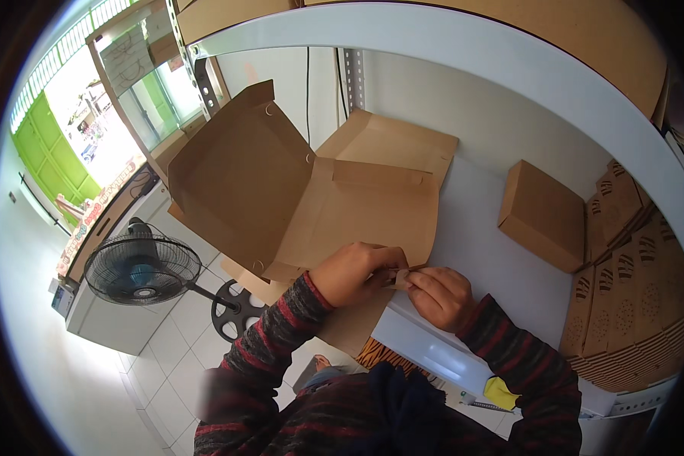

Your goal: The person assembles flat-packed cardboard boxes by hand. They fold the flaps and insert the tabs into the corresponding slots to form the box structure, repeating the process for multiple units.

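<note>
A brown cardboard box (pixel 365 213) lies partly folded on the white shelf, its large lid panel (pixel 239 167) raised at the left. At the box's near edge, my left hand (pixel 357 272) has its fingers curled in, gripping a cardboard flap. My right hand (pixel 439 295) meets it there, thumb and fingers pinched on the same small flap (pixel 400 280). The fingertips of both hands are almost touching, and the left ones are partly hidden. Another flat piece of cardboard (pixel 403 140) lies behind the box.
At the right stand a closed brown box (pixel 543 216) and a stack of printed flattened boxes (pixel 631 296). The white shelf frame (pixel 433 26) arches overhead. A standing fan (pixel 140 266) is on the tiled floor to the left. A yellow cloth (pixel 501 393) hangs near my right forearm.
</note>
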The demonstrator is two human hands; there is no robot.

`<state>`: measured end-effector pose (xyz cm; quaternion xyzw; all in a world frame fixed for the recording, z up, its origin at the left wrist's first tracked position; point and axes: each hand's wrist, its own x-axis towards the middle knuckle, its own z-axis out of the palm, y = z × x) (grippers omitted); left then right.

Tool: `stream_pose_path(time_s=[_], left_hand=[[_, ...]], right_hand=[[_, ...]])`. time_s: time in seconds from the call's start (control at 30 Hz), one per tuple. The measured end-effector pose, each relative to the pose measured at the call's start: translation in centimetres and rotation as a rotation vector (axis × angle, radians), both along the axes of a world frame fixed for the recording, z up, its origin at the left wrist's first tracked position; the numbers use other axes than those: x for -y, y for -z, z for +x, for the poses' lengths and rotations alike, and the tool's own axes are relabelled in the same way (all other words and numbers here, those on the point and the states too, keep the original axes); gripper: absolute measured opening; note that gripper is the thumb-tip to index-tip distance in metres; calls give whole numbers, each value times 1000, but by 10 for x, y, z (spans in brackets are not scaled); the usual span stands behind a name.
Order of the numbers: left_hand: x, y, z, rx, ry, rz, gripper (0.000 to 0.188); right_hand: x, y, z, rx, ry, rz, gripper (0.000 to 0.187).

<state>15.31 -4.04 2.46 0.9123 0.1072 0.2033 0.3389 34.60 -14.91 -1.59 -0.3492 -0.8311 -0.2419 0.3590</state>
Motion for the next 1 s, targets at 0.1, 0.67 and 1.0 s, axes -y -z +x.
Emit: stream_pose_path(time_s=[0.1,0.67,1.0], left_hand=[[0,-1,-2,0,-1,6,20],[-1,5,-4,90,-14,-41,14],[7,2,-9,71,-39,69,23]], right_hand=[[0,-1,-3,-42,55,19,10],[2,-3,-4,-125,128,21,7],[-5,4,3,-321,152,-144,13]])
